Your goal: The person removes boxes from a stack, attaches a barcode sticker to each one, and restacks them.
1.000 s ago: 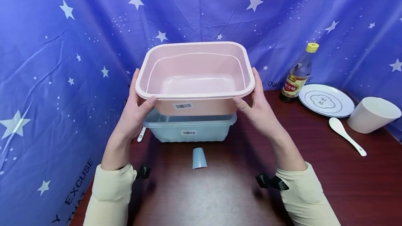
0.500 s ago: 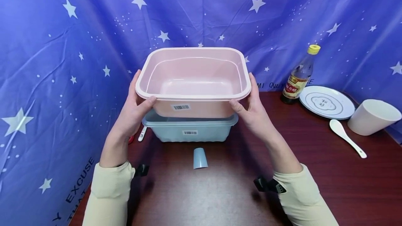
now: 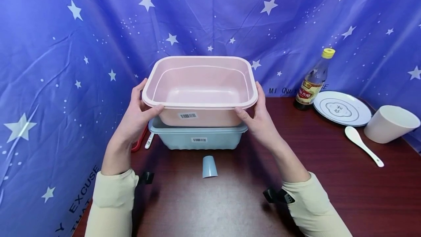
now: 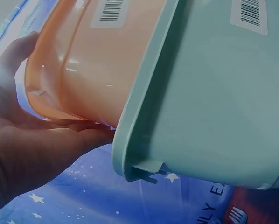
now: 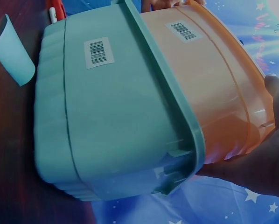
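A pink plastic basin [image 3: 217,116] with a barcode label is held level by both hands over a light blue basin [image 3: 174,140]. My left hand [image 3: 133,114] grips its left end, thumb on the near rim. On the right end my right hand [image 3: 261,120] has the same grip. The pink basin's lower part sits inside the blue basin's opening, its bottom hidden there. In the left wrist view, fingers run under the pink rim beside the blue basin's edge [image 4: 130,121]. The right wrist view shows the blue wall [image 5: 125,107] standing on the table.
A small blue tapered piece [image 3: 209,167] lies in front of the basins. To the left are a white handle [image 3: 149,141] and a red object [image 3: 138,143]. At right stand a sauce bottle [image 3: 309,87], plate [image 3: 355,101], white cup [image 3: 385,125] and spoon [image 3: 361,143]. A starry curtain [image 3: 197,17] closes the back.
Both hands have brought the pink basin down and slightly left, so it sits lower in the blue basin's opening. More of the red object now shows beside the left hand.
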`<state>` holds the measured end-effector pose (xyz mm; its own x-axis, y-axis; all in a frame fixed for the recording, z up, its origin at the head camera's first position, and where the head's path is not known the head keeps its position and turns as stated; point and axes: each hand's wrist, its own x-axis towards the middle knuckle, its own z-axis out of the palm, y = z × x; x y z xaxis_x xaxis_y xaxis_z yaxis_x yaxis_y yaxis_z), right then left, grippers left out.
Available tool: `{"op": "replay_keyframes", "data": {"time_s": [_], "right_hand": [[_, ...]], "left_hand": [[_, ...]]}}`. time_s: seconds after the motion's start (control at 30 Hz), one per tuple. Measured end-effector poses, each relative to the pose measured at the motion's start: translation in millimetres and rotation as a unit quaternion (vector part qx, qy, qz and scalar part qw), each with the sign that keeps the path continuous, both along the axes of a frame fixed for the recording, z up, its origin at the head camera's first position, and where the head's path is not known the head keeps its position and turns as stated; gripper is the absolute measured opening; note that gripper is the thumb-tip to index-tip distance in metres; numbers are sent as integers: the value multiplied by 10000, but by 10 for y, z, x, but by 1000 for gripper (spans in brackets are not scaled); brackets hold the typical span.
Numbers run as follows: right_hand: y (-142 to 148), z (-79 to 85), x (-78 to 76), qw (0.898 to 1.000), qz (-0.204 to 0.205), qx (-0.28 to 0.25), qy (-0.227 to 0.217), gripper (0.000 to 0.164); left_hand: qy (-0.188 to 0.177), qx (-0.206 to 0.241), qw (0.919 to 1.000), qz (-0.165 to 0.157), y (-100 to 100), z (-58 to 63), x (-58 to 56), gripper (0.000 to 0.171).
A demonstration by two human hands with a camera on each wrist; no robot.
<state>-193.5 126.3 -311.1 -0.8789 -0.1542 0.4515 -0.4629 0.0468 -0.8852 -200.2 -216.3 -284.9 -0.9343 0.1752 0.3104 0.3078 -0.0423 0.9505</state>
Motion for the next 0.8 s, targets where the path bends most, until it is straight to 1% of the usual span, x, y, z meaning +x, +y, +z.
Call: {"op": "replay_keyframes", "data": {"time_s": [0.17,0.3,0.37,0.47,0.53,0.63,0.7,0.8], "right_hand": [[-6,-53,-36,9999,14,123,-45,89],[0,-72,-41,9991,9,404,-129,90],[11,-75,-41,9981,38,585,-175,90],[32,-81,-51,9955,98,917,-199,91],[49,-85,-57,9924,112,1208,-192,93],[70,-94,-63,9879,161,1526,-242,95],[79,-100,-63,9851,183,1682,-300,97],[90,-113,-66,9840,259,1718,-398,96]], "left_hand": [[-148,-131,9998,28,-21,-18,-29,90],[-305,-311,9990,53,-34,-46,-49,92],[-374,-500,9980,85,-46,-58,-56,92],[-501,-906,9945,173,-70,-64,-59,94],[-588,-1217,9905,253,-90,-64,-60,97],[-707,-1583,9845,275,-110,-67,-61,104],[-761,-1782,9808,239,-118,-73,-62,107],[-822,-1934,9776,106,-120,-89,-63,108]]}}
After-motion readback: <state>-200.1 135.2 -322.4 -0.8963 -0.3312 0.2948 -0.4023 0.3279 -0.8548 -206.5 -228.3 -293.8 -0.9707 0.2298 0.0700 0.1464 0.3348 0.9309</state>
